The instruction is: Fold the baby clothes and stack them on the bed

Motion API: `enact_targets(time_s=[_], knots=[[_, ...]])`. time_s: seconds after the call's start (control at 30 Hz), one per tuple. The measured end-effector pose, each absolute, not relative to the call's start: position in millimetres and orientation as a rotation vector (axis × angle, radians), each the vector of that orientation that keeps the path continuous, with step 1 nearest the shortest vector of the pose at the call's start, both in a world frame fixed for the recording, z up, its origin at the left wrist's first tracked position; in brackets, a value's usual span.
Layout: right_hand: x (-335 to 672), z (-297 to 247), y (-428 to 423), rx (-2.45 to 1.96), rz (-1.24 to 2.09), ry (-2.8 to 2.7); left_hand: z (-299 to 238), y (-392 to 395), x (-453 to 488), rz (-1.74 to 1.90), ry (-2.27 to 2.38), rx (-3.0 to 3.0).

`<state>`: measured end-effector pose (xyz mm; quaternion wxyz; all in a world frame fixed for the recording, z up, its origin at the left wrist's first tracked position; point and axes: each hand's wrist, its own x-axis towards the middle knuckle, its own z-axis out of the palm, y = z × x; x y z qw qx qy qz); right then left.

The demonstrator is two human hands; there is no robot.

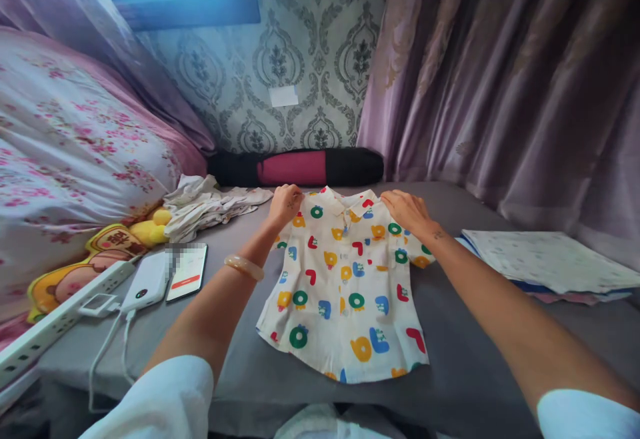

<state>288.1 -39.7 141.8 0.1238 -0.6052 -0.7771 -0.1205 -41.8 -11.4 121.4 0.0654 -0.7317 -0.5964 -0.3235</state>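
Observation:
A small white short-sleeved shirt point(327, 299) with colourful letter prints lies spread out, its front up and its collar at the far end. My left hand point(287, 204) is closed on its left shoulder seam, fingers bent over the cloth. At the opposite shoulder, my right hand point(409, 212) grips the fabric near the sleeve, though the fingertips are partly hidden. The hem hangs loose toward me, with a slightly wavy edge.
Crumpled pale clothes point(200, 209) lie at the left, near a phone point(187, 276), a power bank point(146, 284) and a power strip point(65, 322). Folded cloths point(555, 259) are stacked at the right. A black and pink roll point(293, 167) rests against the wall.

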Motion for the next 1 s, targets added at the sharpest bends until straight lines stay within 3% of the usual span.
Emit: enact_targets(time_s=[0.8,1.0], knots=[[276,86,64,-1.895,-0.182,-2.36,70,79,-47,-0.736,-1.913,-2.208],[265,73,86,-1.894,-0.266,-2.398,68,86,-41,-0.63,-1.909,-2.114]])
